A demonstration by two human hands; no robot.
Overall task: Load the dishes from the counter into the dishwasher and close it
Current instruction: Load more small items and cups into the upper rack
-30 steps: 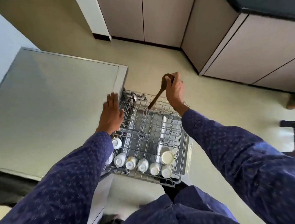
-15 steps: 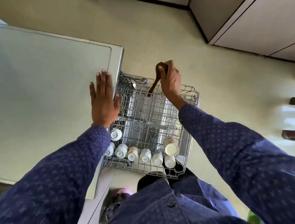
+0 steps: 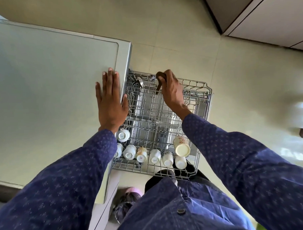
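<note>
Left hand (image 3: 111,101) lies flat on the dishwasher top (image 3: 50,84); right hand (image 3: 171,91) grips a wooden spoon (image 3: 159,80); cup marks unreadable.

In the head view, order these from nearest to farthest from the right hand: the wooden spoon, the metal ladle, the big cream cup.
1. wooden spoon: gripped by the right hand.
2. metal ladle: rack's far-left corner.
3. big cream cup: near edge, beside the right sleeve.

small marks on upturned cup bases (image 3: 123,136), too blurred to read
</note>
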